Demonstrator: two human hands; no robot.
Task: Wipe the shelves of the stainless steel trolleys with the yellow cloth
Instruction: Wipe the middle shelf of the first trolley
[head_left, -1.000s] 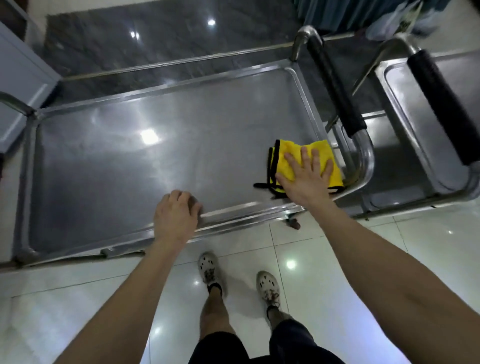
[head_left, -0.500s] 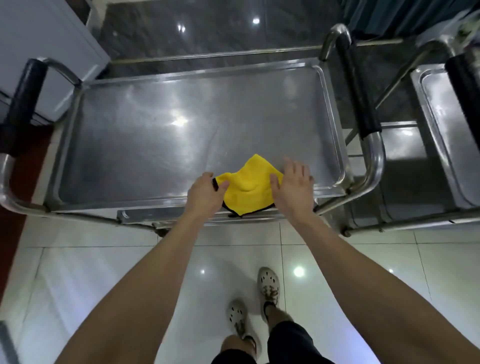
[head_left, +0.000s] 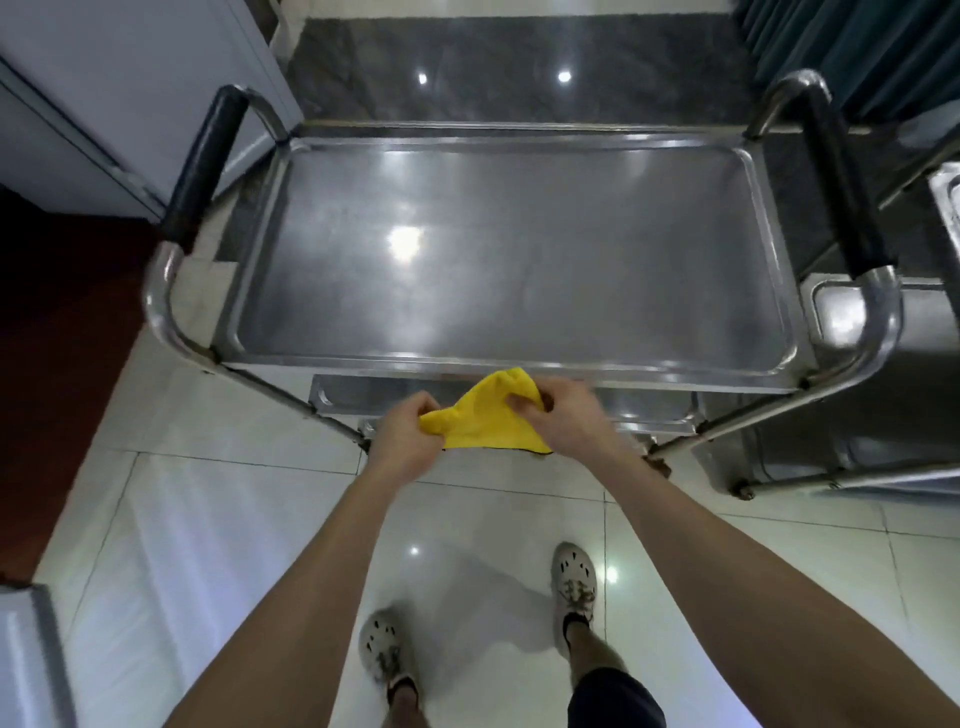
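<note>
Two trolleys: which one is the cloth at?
The centre trolley, fully in view: left hand and right hand hold the yellow cloth at its near edge. Other trolley is cropped at right.

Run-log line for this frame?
left hand: grips yellow cloth | right hand: grips yellow cloth | yellow cloth: held at near edge of top shelf

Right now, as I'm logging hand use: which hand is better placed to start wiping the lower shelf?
Probably the right hand: it grips the yellow cloth by its bunched top, nearer the lower shelf; the left hand holds just one end, slightly farther back.
</note>
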